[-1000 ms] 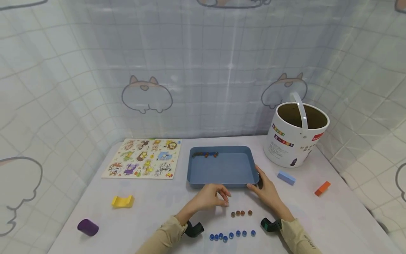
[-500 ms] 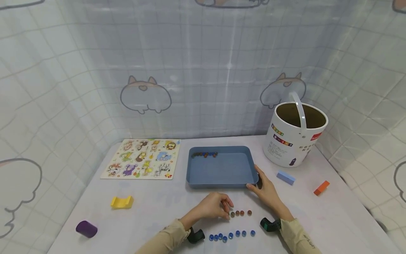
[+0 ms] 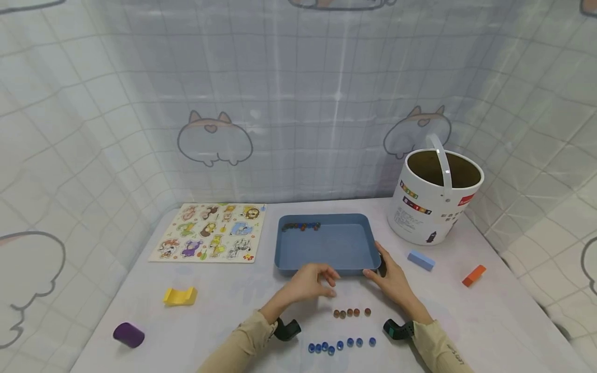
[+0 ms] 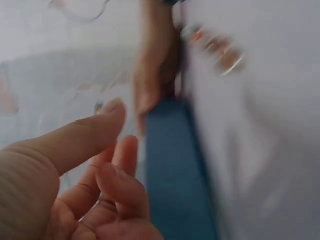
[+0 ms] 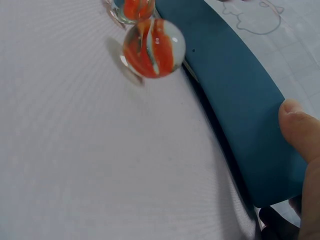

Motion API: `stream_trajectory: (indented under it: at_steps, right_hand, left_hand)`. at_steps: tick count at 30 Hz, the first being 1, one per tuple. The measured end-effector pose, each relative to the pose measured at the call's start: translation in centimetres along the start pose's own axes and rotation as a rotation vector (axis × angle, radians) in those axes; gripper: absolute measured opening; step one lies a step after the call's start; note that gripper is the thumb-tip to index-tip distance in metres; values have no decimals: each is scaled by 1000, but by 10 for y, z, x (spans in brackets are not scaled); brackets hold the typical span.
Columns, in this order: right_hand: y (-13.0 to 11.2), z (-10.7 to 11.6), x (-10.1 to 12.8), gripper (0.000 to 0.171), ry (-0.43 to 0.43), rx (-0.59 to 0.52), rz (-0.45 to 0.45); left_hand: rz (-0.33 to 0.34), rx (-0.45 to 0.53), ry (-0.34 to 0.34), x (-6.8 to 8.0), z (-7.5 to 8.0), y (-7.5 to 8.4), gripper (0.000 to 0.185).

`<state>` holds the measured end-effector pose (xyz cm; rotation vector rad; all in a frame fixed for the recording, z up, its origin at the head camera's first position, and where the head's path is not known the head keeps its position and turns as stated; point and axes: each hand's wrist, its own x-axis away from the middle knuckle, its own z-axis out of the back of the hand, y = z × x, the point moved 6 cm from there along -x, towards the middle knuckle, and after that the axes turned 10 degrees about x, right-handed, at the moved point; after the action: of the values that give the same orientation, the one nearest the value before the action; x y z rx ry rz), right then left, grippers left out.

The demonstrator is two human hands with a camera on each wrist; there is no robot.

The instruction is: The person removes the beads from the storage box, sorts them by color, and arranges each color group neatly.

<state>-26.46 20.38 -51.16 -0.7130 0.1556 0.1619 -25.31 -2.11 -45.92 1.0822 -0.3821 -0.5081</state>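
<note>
My left hand (image 3: 311, 282) hovers just in front of the blue tray (image 3: 326, 248), fingers loosely bent and the thumb apart from them. Nothing shows between its fingertips in the left wrist view. With my right hand (image 3: 396, 280) I hold the tray's front right corner, the thumb on its front wall. A short row of orange-brown marbles (image 3: 350, 313) lies on the table before the tray. In the right wrist view, one orange-and-white swirled marble (image 5: 154, 48) shows close up. Nearer to me lies a row of several blue marbles (image 3: 340, 345). More marbles (image 3: 303, 227) sit along the tray's back left edge.
An animal puzzle board (image 3: 210, 233) lies left of the tray. A white bucket (image 3: 420, 207) with a handle stands back right. A blue block (image 3: 421, 260) and an orange block (image 3: 474, 275) lie right; a yellow block (image 3: 180, 297) and purple cylinder (image 3: 129, 335) lie left.
My left hand went down to the left end of the orange-brown row and has risen back toward the tray. One more marble now shows at that end. My right hand stays on the tray.
</note>
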Motion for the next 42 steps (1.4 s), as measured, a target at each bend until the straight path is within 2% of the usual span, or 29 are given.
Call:
stream_trajectory:
  at_steps: [4, 7, 11, 14, 19, 26, 30, 34, 42]
  right_hand:
    - [-1, -1, 1, 88, -7, -5, -4]
    - [1, -2, 1, 88, -14, 3, -10]
    - [2, -3, 2, 88, -14, 12, -14]
    - [3, -4, 2, 87, -4, 6, -8]
    - [4, -5, 4, 87, 5, 6, 0]
    - [4, -7, 3, 88, -3, 1, -14]
    - [2, -4, 1, 88, -2, -2, -15]
    - [2, -2, -1, 88, 2, -5, -10]
    - [2, -3, -1, 89, -5, -7, -17]
  left_hand:
    - [10, 130, 48, -20, 33, 1, 31]
    - [40, 200, 107, -41, 58, -2, 34]
    - [97, 221, 209, -68, 84, -12, 32]
    - [162, 229, 280, -83, 95, -24, 29]
    - [264, 212, 333, -98, 98, -41, 25]
    - [323, 169, 385, -108, 96, -50, 23]
    - [328, 150, 397, -111, 97, -49, 24]
    - [311, 122, 379, -114, 97, -48, 20]
    - [266, -41, 309, -119, 89, -52, 17]
